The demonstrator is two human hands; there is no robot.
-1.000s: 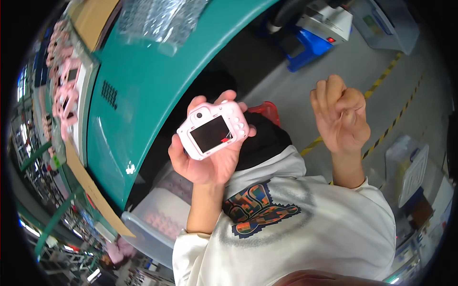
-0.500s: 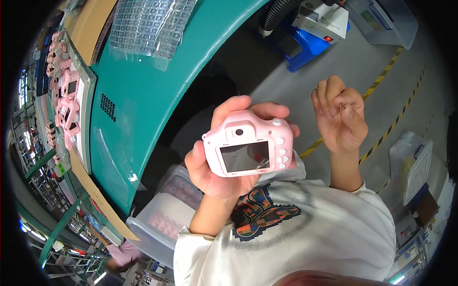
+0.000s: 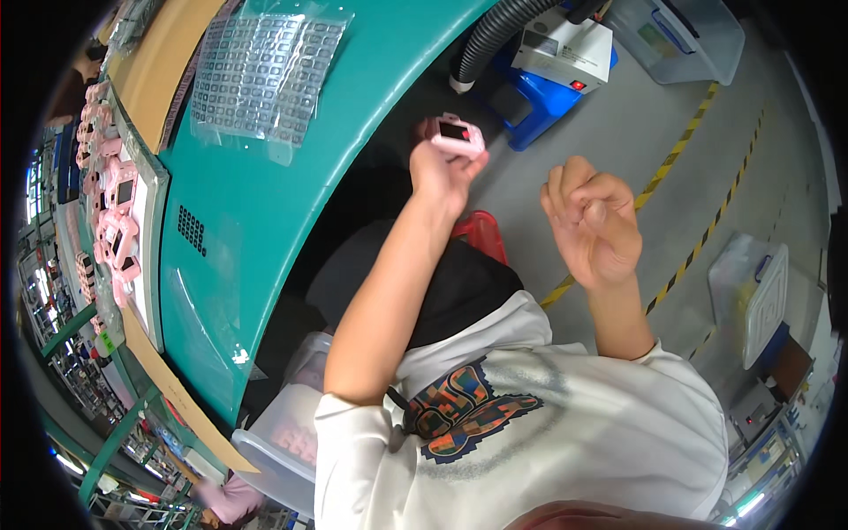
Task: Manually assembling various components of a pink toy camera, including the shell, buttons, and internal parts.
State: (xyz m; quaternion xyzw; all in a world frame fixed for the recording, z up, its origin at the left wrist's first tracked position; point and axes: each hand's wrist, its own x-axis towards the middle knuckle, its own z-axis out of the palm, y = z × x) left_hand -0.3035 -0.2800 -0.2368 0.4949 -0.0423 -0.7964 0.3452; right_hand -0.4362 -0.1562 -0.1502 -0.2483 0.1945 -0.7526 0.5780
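My left hand (image 3: 439, 173) is stretched out away from my body and grips a small pink toy camera (image 3: 456, 135) with a dark screen, near the edge of the teal workbench (image 3: 265, 203). My right hand (image 3: 594, 221) is raised at the right with fingers curled loosely and nothing in it. A row of pink toy cameras (image 3: 110, 212) lies on a tray at the bench's far left.
A clear bag of small grey parts (image 3: 261, 75) lies on the bench beside a cardboard sheet (image 3: 163, 62). A black hose (image 3: 495, 31), a white machine on a blue stand (image 3: 561, 62) and clear lidded bins (image 3: 751, 291) stand on the grey floor. A clear bin (image 3: 283, 442) sits under the bench.
My left hand has swung the pink camera from close in front of my chest out toward the bench edge. My right hand has stayed raised in about the same place.
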